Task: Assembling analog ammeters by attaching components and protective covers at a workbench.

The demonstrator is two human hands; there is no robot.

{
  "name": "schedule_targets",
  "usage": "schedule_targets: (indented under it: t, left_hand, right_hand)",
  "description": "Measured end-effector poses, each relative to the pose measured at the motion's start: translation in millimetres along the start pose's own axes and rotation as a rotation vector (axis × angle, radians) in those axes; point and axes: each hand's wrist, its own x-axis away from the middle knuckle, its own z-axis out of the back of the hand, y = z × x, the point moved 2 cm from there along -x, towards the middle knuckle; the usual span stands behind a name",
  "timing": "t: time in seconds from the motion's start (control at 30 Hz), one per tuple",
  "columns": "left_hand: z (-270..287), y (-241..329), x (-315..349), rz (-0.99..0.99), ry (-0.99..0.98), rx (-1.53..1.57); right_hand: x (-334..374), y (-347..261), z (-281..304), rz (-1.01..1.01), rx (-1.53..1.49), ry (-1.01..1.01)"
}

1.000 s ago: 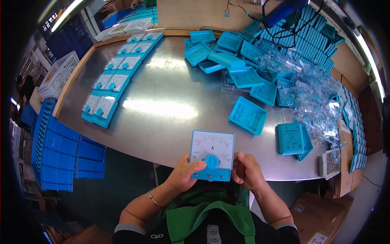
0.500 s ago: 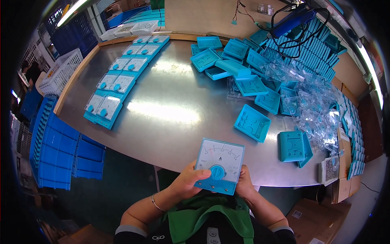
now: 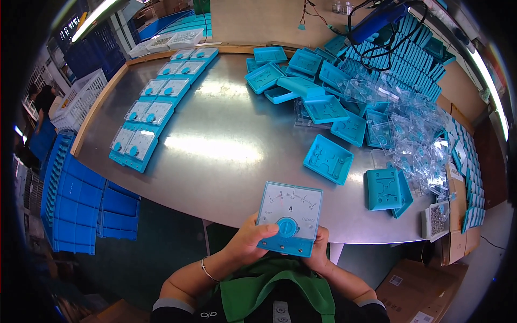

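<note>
Both my hands hold one ammeter (image 3: 293,211) at the table's near edge, its white dial facing up toward me. My left hand (image 3: 249,237) grips its left side, the thumb lying beside the turquoise round knob (image 3: 287,227). At the lower right corner, my right hand (image 3: 319,248) is closed round the edge; most of its fingers are hidden behind the case. A thin needle stands toward the left of the scale. Finished-looking meters of the same kind (image 3: 141,145) lie in two columns on the left of the table.
Turquoise open cases (image 3: 328,160) are heaped at the right, with a pile of clear plastic covers (image 3: 414,145) beside them. A white box of small parts (image 3: 435,222) sits at the right edge. Blue crates (image 3: 75,199) stand left of the metal table (image 3: 215,177). A blue corded tool (image 3: 377,24) hangs above.
The view has shifted slightly, so the table's contents sit a little further left. My hands keep the same hold on the ammeter, with my right hand slightly lower along its edge.
</note>
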Motion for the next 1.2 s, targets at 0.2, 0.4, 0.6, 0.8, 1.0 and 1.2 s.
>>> schedule_targets:
  t: [0.2,0.4,0.6,0.8,1.0,1.2]
  left_hand:
    - [-1.7,-1.6,-1.4,0.016,0.025,0.006]
    - [0.5,-2.3,-2.8,0.028,-0.006,0.016]
    - [2.3,-1.6,-1.3,0.022,-0.007,0.025]
    - [4.4,-3.1,-2.2,-0.012,0.014,0.029]
    - [7.7,5.9,3.7,-0.074,0.005,0.01]
    - [23.6,13.4,-2.0,-0.089,-0.078,-0.034]
  right_hand:
    - [2.2,3.1,2.4,0.011,0.026,0.013]
    - [3.5,3.1,0.5,0.03,0.044,0.027]
    - [2.8,0.2,-4.2,0.014,0.019,0.044]
    - [1.2,-2.8,-5.6,0.044,0.069,0.009]
    - [-8.4,-14.6,3.1,-0.201,-0.146,0.006]
    - [-23.0,-46.3,12.0,-0.307,0.004,-0.2]
